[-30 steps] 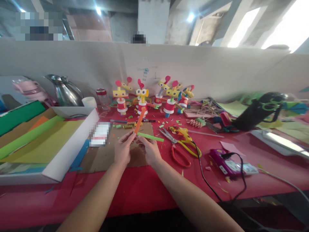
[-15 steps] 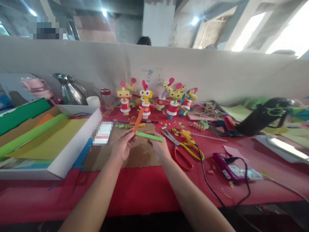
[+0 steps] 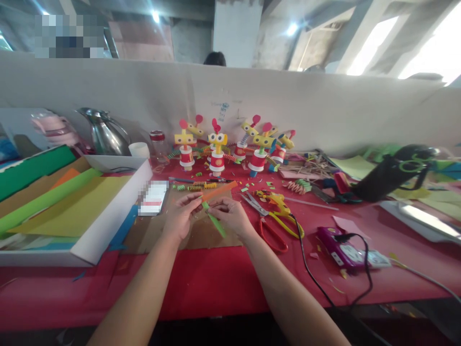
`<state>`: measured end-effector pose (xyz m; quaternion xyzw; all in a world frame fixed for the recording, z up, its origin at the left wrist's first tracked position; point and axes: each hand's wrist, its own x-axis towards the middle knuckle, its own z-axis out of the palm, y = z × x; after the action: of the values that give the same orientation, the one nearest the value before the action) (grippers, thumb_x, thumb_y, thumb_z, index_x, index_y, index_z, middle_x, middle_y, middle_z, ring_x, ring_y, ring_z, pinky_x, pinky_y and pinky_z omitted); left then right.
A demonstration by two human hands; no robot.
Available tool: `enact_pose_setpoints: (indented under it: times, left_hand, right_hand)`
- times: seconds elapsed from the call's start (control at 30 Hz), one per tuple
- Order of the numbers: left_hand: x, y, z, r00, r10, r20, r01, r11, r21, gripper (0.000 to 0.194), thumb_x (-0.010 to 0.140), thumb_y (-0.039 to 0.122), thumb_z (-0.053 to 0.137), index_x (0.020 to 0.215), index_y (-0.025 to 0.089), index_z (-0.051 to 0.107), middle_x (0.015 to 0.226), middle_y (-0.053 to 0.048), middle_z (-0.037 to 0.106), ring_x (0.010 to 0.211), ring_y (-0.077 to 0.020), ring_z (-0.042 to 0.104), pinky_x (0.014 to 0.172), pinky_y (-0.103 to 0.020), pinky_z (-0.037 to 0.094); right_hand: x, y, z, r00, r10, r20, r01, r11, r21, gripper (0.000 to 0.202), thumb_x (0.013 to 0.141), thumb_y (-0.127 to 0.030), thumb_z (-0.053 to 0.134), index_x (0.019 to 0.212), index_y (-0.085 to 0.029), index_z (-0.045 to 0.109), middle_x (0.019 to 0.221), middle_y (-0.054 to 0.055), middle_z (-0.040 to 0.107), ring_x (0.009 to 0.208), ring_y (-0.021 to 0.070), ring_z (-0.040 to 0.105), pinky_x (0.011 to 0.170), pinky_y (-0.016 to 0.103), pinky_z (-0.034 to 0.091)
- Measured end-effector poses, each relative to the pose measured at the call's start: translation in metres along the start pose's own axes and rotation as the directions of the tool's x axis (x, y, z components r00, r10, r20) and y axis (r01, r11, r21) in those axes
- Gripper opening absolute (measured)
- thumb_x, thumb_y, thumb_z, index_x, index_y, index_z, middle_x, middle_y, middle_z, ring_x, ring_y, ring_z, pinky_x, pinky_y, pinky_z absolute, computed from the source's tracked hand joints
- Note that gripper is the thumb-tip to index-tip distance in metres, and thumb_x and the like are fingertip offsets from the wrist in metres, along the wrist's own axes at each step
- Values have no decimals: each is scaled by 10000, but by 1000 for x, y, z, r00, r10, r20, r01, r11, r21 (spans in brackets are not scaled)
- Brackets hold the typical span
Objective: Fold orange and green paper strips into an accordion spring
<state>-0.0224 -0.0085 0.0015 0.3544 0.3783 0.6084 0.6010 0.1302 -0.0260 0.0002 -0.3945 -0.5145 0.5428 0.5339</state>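
Note:
An orange paper strip (image 3: 220, 191) and a green paper strip (image 3: 216, 225) meet at one end between my two hands, above a brown board (image 3: 205, 235). My left hand (image 3: 183, 215) pinches the joined ends from the left. On the right, my right hand (image 3: 232, 215) has its fingers closed on the green strip close to the joint. The orange strip points up and right, while the green one hangs down and right. Coiled paper springs (image 3: 201, 186) lie just beyond the board.
Several paper-cup figures (image 3: 217, 158) stand along the back. Red-handled scissors (image 3: 264, 221) and a yellow glue gun (image 3: 281, 206) lie to the right, near a purple power strip (image 3: 340, 250) with cords. At the left are a white box (image 3: 115, 211) of coloured paper and a phone (image 3: 153, 199).
The orange strip has tilted down to the right. The green strip has swung from pointing right to hanging down. My right hand has moved left, nearer the joint.

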Motion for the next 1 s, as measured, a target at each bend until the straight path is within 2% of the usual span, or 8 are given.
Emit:
enact_pose_setpoints:
  times: [0.1,0.17,0.33,0.43,0.53,0.7,0.8,1.0]
  left_hand:
    - [-1,0,1,1000,-4,-5,4,1000,25,311,554,234,822,841,151,738,725,-19,681,619,-87,578,608,-217,445]
    - [-2,1,2,1000,2,-3,-2,999,50,316,557,244,823,843,150,730,729,-13,671,608,-75,561,600,-206,433]
    - [-5,2,4,998,44,52,-49,995,88,292,566,236,828,807,168,678,732,16,631,666,-83,575,640,-206,438]
    - [-7,1,4,993,46,104,-57,993,101,265,584,238,820,776,176,649,700,24,610,653,-89,568,621,-208,427]
    - [-8,0,4,991,35,133,-51,991,120,227,622,254,801,776,177,653,709,17,611,653,-94,563,630,-215,432]
    - [-13,-4,10,983,77,164,-93,991,95,264,612,213,802,842,190,673,808,0,658,775,-115,599,763,-240,456]
    - [-13,-7,14,987,82,139,-98,989,107,325,561,174,822,850,186,673,822,-13,681,794,-136,619,812,-281,464]
    - [-11,-9,10,994,74,80,-85,987,139,299,567,193,821,837,162,697,834,-42,709,838,-161,640,854,-310,465]
  right_hand:
    - [-1,5,3,999,44,15,-44,999,11,208,606,-324,789,724,-185,689,650,0,693,594,136,624,550,230,458]
    - [0,6,3,1000,29,0,-29,1000,8,193,614,-320,784,711,-185,686,647,-4,685,593,133,618,554,230,462]
    - [2,4,1,985,-165,-44,165,986,-11,296,635,-302,794,903,-205,712,846,26,710,725,154,644,668,266,507]
    - [1,3,2,971,-232,-64,232,973,-15,262,677,-315,770,918,-222,726,905,37,711,831,188,651,747,299,524]
    - [1,6,5,972,-220,-85,223,974,29,191,706,-330,742,863,-221,741,888,43,715,851,211,651,773,333,535]
    - [2,12,6,962,-175,-210,197,976,90,183,693,-322,746,843,-217,746,878,35,718,862,202,649,790,331,532]
    - [3,13,7,963,-137,-232,171,976,136,192,673,-316,760,832,-208,745,866,34,724,859,201,654,790,331,533]
    - [0,9,9,962,-129,-241,171,972,160,186,645,-290,781,807,-204,750,872,40,734,872,202,660,846,347,521]
